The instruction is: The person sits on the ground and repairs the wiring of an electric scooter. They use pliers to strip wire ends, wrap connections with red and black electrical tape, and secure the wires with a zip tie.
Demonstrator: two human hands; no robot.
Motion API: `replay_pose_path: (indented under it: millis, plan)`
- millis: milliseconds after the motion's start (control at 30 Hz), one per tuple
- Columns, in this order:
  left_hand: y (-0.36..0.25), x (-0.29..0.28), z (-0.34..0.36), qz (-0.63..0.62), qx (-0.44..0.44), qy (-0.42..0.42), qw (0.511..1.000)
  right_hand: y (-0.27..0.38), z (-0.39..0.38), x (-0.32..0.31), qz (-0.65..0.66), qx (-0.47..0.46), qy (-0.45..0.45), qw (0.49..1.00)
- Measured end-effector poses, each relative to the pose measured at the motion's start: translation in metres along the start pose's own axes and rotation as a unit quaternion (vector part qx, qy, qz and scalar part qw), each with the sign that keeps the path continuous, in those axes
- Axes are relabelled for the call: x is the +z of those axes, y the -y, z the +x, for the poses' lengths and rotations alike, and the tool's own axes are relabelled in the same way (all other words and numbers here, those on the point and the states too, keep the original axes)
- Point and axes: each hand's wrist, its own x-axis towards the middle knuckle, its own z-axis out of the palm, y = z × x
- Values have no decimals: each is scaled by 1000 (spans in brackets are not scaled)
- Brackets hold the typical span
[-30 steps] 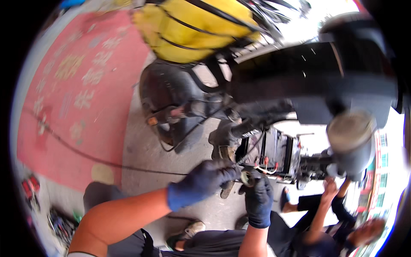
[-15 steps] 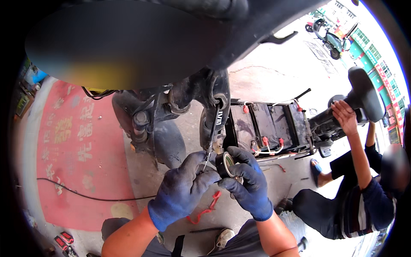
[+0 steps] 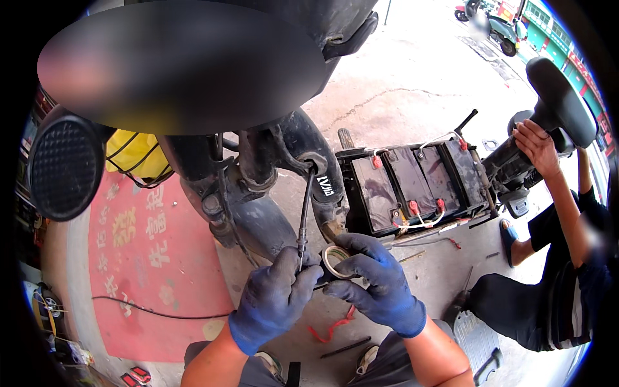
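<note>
Both of my hands wear blue-and-dark work gloves. My left hand is closed, pinching the lower end of a black cable with a metal fitting, below the scooter's front fork. Just right of it, my right hand grips a roll of black tape with a pale inner ring, its fingers curled around and in front of the roll. The roll is close to the fitting; whether a strip is stuck to the cable I cannot make out.
An open battery box lies right of the fork. A co-worker's hand holds a black seat at the right. A mirror, yellow bag and red mat are left. A red strap lies below my hands.
My view has shifted, bringing the fork and battery box into fuller sight. My hands stay together on cable and tape roll. The co-worker's hand has risen to the seat.
</note>
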Motion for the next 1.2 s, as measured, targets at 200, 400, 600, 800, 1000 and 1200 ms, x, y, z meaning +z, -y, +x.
replay_pose_path:
  millis: [200, 400, 600, 800, 1000, 1200]
  plan:
    - [-5, -8, 2, -3, -26, 13, 1000, 3, 1, -4, 18, -9, 18, 1000]
    - [8, -9, 1, 23, -35, 9, 999, 5, 2, -8, 42, 8, 70, 997]
    - [9, -10, 1, -73, -97, 36, 992, 1, -2, -20, 104, 57, 96, 988]
    - [13, -28, -5, -453, -117, 49, 882, -9, 47, -48, 185, 143, 65, 970]
    - [15, -29, -5, -525, -159, 28, 836, 10, 78, -15, 201, 157, 101, 962]
    - [25, -31, -2, -577, -143, 91, 799, 14, 75, -14, 197, 264, 125, 936]
